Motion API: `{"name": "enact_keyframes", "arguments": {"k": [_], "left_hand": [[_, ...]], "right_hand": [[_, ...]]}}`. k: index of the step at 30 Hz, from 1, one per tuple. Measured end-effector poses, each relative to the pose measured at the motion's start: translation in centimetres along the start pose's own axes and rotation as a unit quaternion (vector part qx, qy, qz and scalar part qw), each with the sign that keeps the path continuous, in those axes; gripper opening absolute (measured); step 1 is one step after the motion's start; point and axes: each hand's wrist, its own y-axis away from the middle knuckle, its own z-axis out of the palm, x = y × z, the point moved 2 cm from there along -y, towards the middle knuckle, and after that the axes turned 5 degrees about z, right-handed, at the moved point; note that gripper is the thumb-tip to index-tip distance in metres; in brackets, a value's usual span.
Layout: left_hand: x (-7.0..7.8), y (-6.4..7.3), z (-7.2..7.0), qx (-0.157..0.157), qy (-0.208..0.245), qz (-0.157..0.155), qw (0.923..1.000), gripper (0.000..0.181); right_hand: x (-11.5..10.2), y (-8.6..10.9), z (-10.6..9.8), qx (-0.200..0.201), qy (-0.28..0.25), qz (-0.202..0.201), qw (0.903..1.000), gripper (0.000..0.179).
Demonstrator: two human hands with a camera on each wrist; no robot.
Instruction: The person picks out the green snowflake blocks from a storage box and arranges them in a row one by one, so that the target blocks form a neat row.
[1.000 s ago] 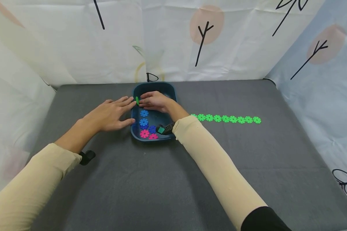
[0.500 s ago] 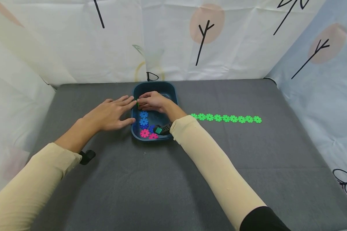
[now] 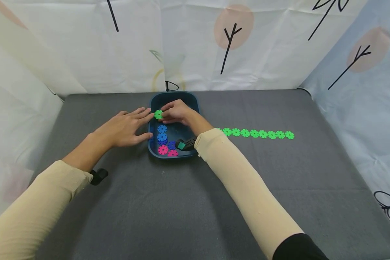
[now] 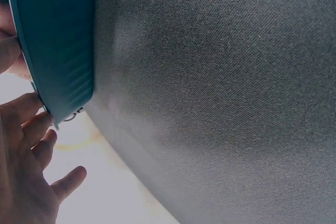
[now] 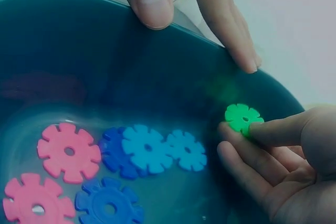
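Inside the dark blue basin, my right hand pinches a green notched plastic disc between thumb and fingers, above the basin floor near the left wall. My left hand lies with straight, spread fingers against the basin's left rim; the right wrist view shows its thumb and fingertips over that rim. On the basin floor are two pink discs, two light blue discs and two darker blue discs, some overlapping.
A straight row of several green discs lies to the right of the basin on the grey cloth-covered table. A white patterned curtain hangs behind the table and along both sides.
The green disc, edge-on and partly hidden earlier, now faces the head camera between my right fingers. My right hand shifted slightly; my left hand stays at the rim.
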Motion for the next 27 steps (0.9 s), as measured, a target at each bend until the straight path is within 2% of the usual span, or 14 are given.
{"name": "enact_keyframes", "arguments": {"k": [4, 12, 15, 23, 27], "left_hand": [[0.0, -0.1, 0.1, 0.000, -0.002, 0.002, 1.0000, 0.075], [-0.1, 0.1, 0.0, -0.002, -0.003, -0.002, 1.0000, 0.074], [-0.2, 0.1, 0.1, -0.001, -0.004, -0.004, 1.0000, 0.074], [-0.1, 0.1, 0.1, 0.008, -0.004, 0.003, 1.0000, 0.073], [0.0, 0.2, 0.0, 0.009, -0.005, 0.004, 0.9999, 0.073]], "right_hand": [[-0.4, 0.5, -0.5, 0.003, 0.012, -0.009, 0.9999, 0.034], [-1.8, 2.7, -2.1, 0.010, 0.041, -0.063, 0.9971, 0.031], [-2.4, 3.7, -3.0, 0.004, 0.067, -0.081, 0.9944, 0.030], [-2.5, 8.5, -6.5, 0.004, 0.192, -0.104, 0.9759, 0.028], [-2.1, 11.2, -8.8, 0.013, 0.231, -0.104, 0.9672, 0.026]]}}
